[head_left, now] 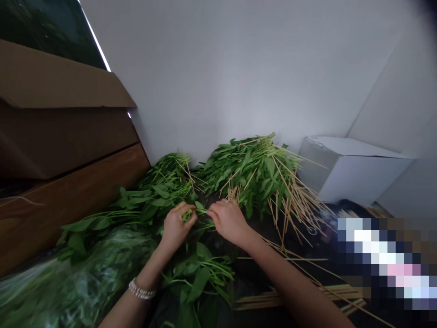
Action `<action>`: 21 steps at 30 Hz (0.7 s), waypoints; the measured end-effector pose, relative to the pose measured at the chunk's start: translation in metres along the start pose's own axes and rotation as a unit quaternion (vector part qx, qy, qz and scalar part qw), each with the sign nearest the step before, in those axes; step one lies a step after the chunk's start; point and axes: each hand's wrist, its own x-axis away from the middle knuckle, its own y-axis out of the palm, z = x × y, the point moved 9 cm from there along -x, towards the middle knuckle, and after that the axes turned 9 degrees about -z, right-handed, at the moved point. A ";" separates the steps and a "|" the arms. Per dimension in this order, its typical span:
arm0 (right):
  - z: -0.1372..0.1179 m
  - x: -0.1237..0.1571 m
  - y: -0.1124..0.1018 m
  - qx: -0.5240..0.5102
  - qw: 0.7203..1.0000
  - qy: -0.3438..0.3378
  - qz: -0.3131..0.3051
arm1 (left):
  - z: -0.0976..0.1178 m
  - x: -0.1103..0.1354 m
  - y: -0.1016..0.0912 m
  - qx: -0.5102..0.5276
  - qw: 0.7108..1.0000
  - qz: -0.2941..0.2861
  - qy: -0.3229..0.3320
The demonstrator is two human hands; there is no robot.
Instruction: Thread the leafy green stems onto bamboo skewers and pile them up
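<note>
With the hands as the clock's centre, a pale wall spans the far side at twelve. At ten stands a big cardboard box, its flap slanting along the top; its inside is out of sight. Under it runs a brown wooden surface. Toward two lies a large heap of leafy greens, many thin sticks fanning out from its near side. At eight, a clear plastic bag is full of leafy greens. Between two and three sits a white box with its top closed, contents hidden. More greens spread at ten, nearer than the cardboard box, and a loose bunch lies at six. In the centre, the left hand curls its fingers around a bundle of green stems. The right hand, just beside it, pinches a sprig between thumb and finger. A beaded bracelet circles the left wrist.
</note>
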 end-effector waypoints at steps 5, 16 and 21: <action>0.008 -0.003 0.000 -0.027 0.999 0.026 -0.005 | -0.056 0.003 -0.023 0.148 0.973 0.082 -0.160; 0.031 0.001 0.011 -0.037 0.995 0.094 -0.019 | 0.005 0.001 -0.016 0.074 0.997 0.021 0.013; 0.019 0.002 0.013 -0.021 0.996 0.078 -0.026 | 0.028 0.006 0.004 -0.032 0.992 -0.032 0.117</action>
